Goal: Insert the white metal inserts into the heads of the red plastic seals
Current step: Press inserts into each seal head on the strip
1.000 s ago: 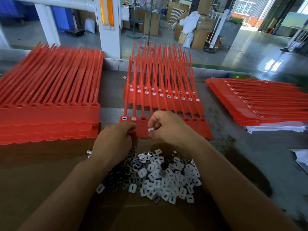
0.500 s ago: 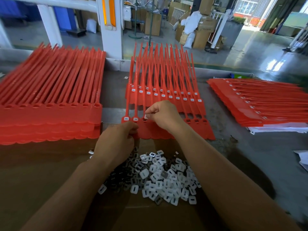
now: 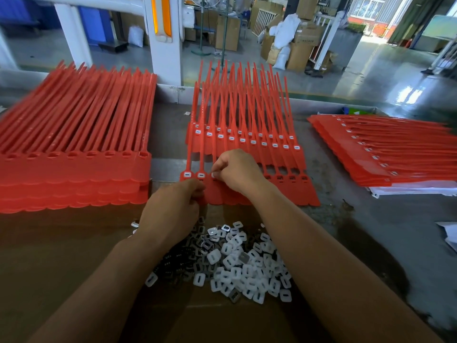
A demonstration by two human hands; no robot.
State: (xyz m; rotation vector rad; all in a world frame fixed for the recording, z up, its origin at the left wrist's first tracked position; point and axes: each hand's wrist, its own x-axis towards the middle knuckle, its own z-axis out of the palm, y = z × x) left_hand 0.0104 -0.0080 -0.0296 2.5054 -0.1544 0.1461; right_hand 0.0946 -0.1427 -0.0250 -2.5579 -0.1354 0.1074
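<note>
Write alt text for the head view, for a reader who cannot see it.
The right hand pinches a white insert at the third head of a red seal strip, which the left hand grips at its near edge. A loose insert pile lies nearer, on cardboard.

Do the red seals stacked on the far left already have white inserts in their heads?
No, the left stack shows only empty red slots in its heads, while the middle row carries white inserts.

Right hand (image 3: 237,169) moved its insert (image 3: 214,175) onto the third seal (image 3: 217,194).
</note>
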